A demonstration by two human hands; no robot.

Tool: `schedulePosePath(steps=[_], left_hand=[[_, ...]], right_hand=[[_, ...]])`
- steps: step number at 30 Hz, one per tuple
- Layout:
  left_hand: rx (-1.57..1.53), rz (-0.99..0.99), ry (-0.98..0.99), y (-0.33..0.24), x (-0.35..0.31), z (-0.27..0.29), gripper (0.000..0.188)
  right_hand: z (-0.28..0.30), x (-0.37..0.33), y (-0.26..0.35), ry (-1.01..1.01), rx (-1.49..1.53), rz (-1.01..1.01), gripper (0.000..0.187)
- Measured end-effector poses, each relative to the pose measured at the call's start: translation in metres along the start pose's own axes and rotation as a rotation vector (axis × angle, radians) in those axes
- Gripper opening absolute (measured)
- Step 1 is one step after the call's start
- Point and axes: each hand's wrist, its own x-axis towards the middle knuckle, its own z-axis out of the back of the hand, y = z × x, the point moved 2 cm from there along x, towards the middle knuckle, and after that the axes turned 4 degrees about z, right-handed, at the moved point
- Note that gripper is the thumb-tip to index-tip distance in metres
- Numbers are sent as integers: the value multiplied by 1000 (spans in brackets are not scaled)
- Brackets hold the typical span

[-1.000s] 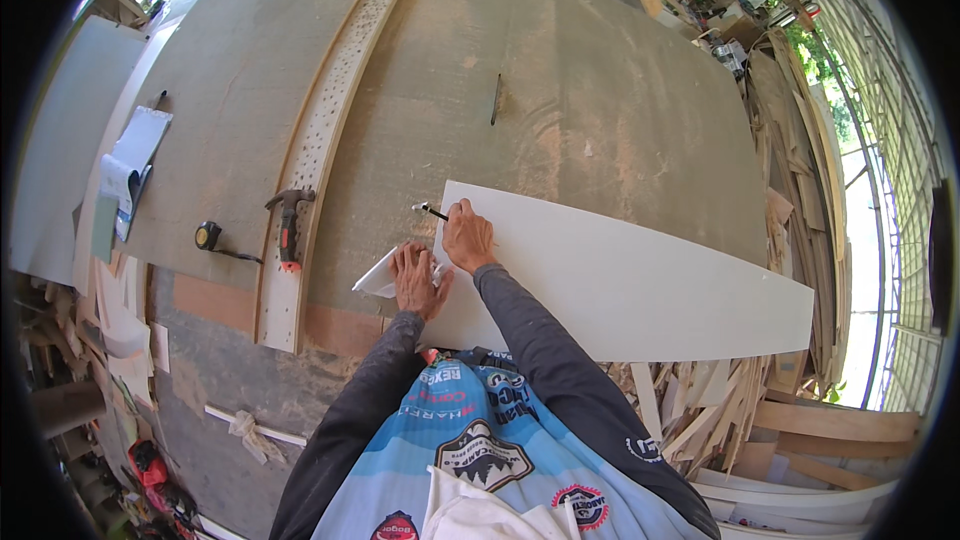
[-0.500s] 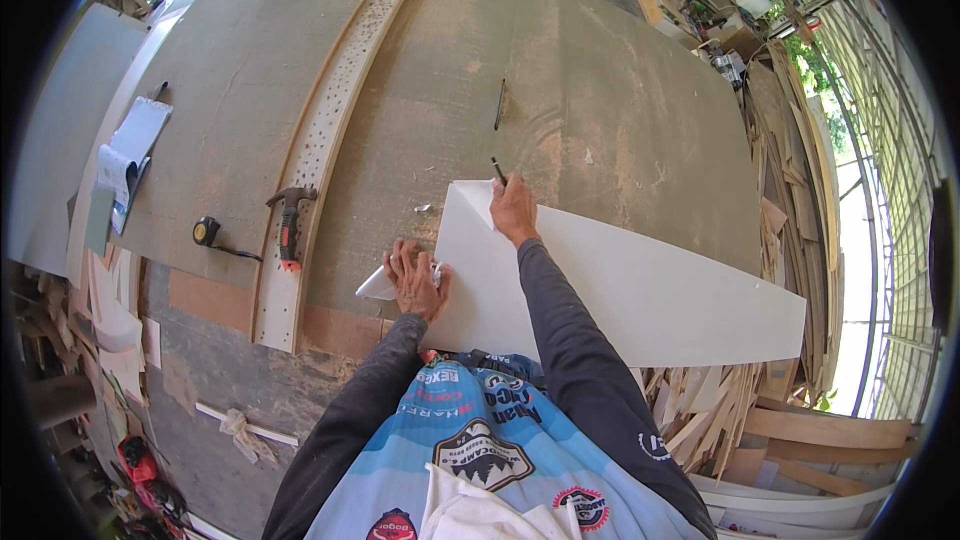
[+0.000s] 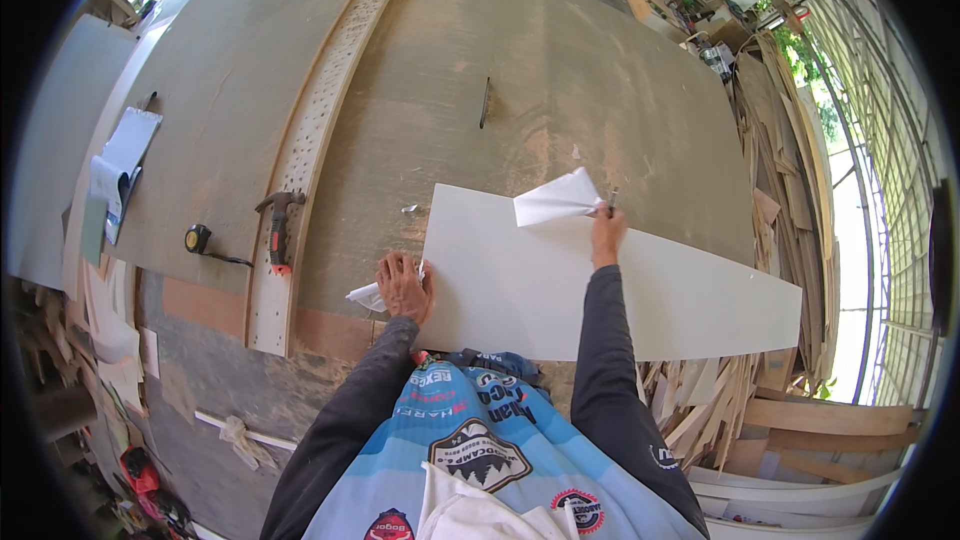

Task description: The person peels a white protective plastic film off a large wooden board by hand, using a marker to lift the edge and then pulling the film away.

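Note:
A white panel [image 3: 600,300] with a tapering right end lies in front of me on a large brown board. At its far edge my right hand [image 3: 608,232] is closed on a loose flap of white film [image 3: 555,202], folded and lifted. A slim dark pen-like tool [image 3: 613,197] sticks up from the same fingers; its exact kind I cannot make out. My left hand [image 3: 404,288] is at the panel's left edge, fingers curled over a crumpled strip of white film [image 3: 367,297], part of which the hand hides.
Left of the panel lies a long perforated strip [image 3: 318,120] with a hammer [image 3: 281,230] on it. A tape measure [image 3: 198,238], papers [image 3: 128,148] and a thin dark stick [image 3: 485,103] are on the brown board [image 3: 440,60]. Wood offcuts [image 3: 790,170] are stacked at the right.
My right hand has moved right along the panel's far edge, pulling the white film up and across. The left hand has stayed at the left edge. The view has shifted slightly.

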Motion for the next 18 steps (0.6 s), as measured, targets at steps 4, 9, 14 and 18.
schedulePosePath(steps=[4, 9, 14, 18], left_hand=[[-7, -64, -16, 2, 1, -4, 26], [-112, 20, 53, 13, 14, -5, 31], [-492, -52, 342, -64, 40, 29, 39], [-609, -334, 500, -163, 29, 54, 84]], right_hand=[[57, 31, -54, -310, -24, -3, 40], [135, 35, -81, -368, 531, -236, 31], [148, -45, 25, 28, 831, -158, 23], [115, -123, 85, 658, 907, -177, 17]])
